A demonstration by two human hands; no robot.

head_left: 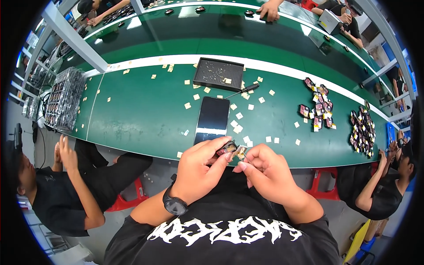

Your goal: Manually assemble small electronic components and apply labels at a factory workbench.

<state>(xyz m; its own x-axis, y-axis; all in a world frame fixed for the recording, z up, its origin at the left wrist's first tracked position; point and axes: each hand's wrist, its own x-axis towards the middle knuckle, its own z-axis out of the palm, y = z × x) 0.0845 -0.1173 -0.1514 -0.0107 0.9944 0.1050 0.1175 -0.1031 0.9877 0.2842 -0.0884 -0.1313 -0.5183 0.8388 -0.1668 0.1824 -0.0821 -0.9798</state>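
Observation:
At the near edge of the green table my left hand (204, 161) is closed round a small dark device (226, 148) with a reddish side. Close beside it, my right hand (269, 170) pinches a small piece with a pale yellow label (241, 154). Whether that piece joins the device I cannot make out. Just beyond my hands lies a black smartphone (213, 115), its screen dark. A screwdriver (244, 90) with a black handle rests past the phone. Behind it stands a black tray (218, 73) with small bits in it.
Small yellowish paper squares (239, 115) are scattered over the table. Piles of similar devices (322, 106) lie to the right, with a denser heap (363, 130) farther right. Stacked clear plastic trays (65, 99) stand at left. Co-workers sit on both sides; a conveyor (176, 45) runs beyond.

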